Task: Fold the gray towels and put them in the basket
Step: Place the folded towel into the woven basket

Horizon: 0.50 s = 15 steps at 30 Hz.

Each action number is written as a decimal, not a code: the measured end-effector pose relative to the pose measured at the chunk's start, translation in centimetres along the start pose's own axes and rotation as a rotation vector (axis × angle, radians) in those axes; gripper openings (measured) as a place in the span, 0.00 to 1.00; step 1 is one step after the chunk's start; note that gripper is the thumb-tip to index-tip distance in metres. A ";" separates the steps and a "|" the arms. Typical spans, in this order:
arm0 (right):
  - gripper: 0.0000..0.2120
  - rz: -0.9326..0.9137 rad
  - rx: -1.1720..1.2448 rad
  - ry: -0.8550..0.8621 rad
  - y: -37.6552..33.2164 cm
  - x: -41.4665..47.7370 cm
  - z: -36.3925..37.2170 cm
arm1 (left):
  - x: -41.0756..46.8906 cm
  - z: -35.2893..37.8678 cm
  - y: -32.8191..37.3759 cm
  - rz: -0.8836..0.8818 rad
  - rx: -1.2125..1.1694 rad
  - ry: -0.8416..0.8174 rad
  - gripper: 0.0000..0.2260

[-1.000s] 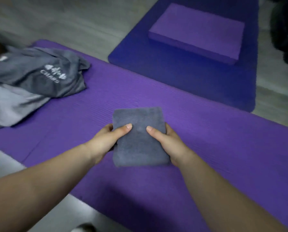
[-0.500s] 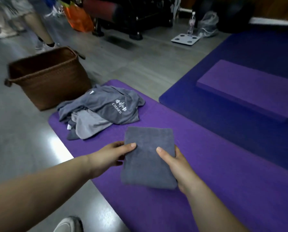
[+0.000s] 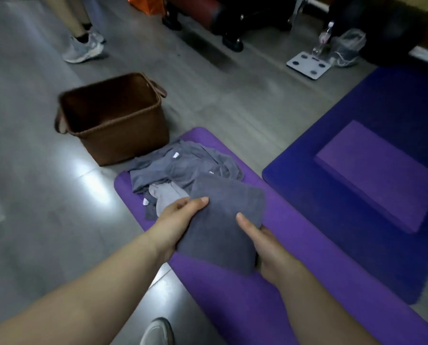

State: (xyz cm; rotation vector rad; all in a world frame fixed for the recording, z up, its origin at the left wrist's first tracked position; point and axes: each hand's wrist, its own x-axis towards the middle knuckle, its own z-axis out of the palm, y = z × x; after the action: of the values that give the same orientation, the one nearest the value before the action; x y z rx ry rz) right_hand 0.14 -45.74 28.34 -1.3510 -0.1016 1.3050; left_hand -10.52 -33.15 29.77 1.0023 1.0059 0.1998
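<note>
**Q:** Brown woven basket (image 3: pixel 123 143): location?
**A:** On floor, far left, just beside corner of purple mat (image 3: pixel 307 282). Shows no towel inside; too dark in there to confirm.

**Q:** Unfolded pile (image 3: pixel 183 168)?
**A:** Heaped on mat corner, between basket and hands. Risk: snagging on a low carry. Lift over, not through.

**Q:** Left hand (image 3: pixel 178 220)?
**A:** Grips left edge of folded towel (image 3: pixel 223 227). Thumb flat on top, fingers tucked beneath, out of sight.

**Q:** Towel itself?
**A:** Held between both hands, apparently clear of mat, with far edge overlapping pile in view. Risk: unfolding on loss of thumb pressure. Also sagging at centre under uneven support.

**Q:** Right hand (image 3: pixel 265 242)?
**A:** Clamps right edge likewise, thumb on top, fingers underneath. Risk: crooked landing or opened folds after release from height, or catching on near rim. Lower fully into basket before letting go.
</note>
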 end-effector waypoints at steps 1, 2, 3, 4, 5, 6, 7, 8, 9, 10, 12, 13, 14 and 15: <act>0.34 0.014 0.003 0.012 -1.9 -0.9 1.9 | -1.4 -0.6 2.6 -0.023 -0.008 0.014 0.05; 0.35 0.028 -0.014 0.037 -4.4 -1.9 4.3 | -2.9 -1.5 5.5 -0.045 -0.014 0.015 0.05; 0.31 0.020 -0.032 0.067 -6.3 -2.9 6.3 | -4.3 -2.1 7.9 -0.059 -0.024 0.007 0.06; 0.24 -0.001 -0.055 0.101 -8.0 -3.8 8.0 | -5.6 -2.6 9.7 -0.058 -0.044 0.004 0.07; 0.19 -0.017 -0.094 0.122 -10.0 -4.4 9.8 | -6.8 -3.4 11.8 -0.067 -0.076 0.009 0.07; 0.16 -0.014 -0.132 0.133 -11.8 -5.1 11.6 | -7.9 -4.1 13.5 -0.084 -0.100 0.016 0.08; 0.16 -0.007 -0.155 0.154 -12.9 -5.8 13.2 | -9.2 -4.6 14.9 -0.109 -0.123 0.023 0.08; 0.17 -0.015 -0.173 0.163 -13.8 -6.4 14.8 | -10.2 -5.2 16.0 -0.125 -0.144 0.026 0.08; 0.19 -0.017 -0.184 0.164 -14.6 -6.8 16.0 | -11.1 -5.7 17.1 -0.137 -0.168 0.028 0.08; 0.20 -0.014 -0.189 0.163 -15.1 -7.0 17.0 | -11.6 -6.2 18.0 -0.141 -0.179 0.019 0.08; 0.21 -0.012 -0.204 0.154 -16.0 -7.0 18.7 | -12.5 -7.2 19.7 -0.128 -0.170 0.019 0.08; 0.21 -0.021 -0.225 0.142 -16.4 -6.8 19.5 | -12.8 -7.9 20.5 -0.112 -0.169 0.032 0.07; 0.21 -0.038 -0.247 0.124 -16.9 -6.5 20.3 | -12.9 -8.7 21.0 -0.085 -0.169 0.050 0.07; 0.20 -0.047 -0.276 0.100 -17.3 -6.1 21.0 | -13.0 -9.6 21.3 -0.067 -0.173 0.074 0.06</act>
State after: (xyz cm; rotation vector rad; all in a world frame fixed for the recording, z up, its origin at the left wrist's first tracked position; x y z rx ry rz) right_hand -6.27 -31.52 51.47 -1.6361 -0.2506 1.2135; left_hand -19.16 -22.62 52.81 0.8077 1.0690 0.2653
